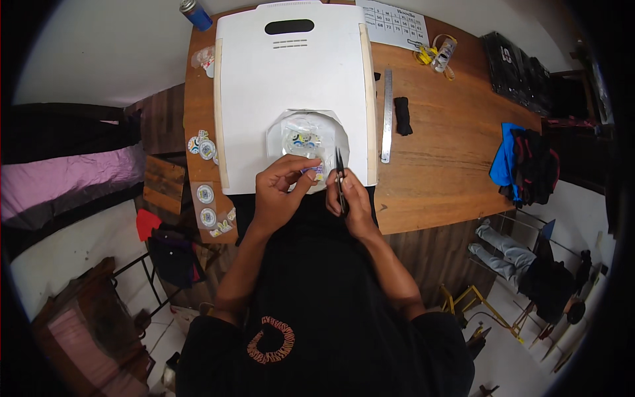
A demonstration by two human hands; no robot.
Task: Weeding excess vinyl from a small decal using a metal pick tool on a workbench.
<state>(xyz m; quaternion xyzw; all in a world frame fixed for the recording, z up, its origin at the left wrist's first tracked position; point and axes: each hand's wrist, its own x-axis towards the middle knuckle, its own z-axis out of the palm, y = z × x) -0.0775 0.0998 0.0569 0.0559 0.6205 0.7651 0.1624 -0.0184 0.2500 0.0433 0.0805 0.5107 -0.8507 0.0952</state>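
My left hand (281, 195) is closed, pinching a small printed sticker piece (317, 173) on clear film between thumb and fingers. In my right hand (356, 206) is a pair of black thread snips (340, 178), its points facing away from me, just right of the sticker piece. Just beyond my hands lies a clear film sheet (304, 126) with round coloured prints on it. Under the sheet is a pale, many-sided piece (337, 132), partly covered by my hands. All this rests at the near end of a large white board (297, 79) with a dark oval slot.
The wooden table (436, 165) carries a metal ruler (387, 119), a rolled black cloth (402, 116), a yellow measuring tape (424, 55) and folded blue and black garments (526, 162). Round stickers (206, 205) line the left edge. A blue can (196, 14) stands at the far left corner.
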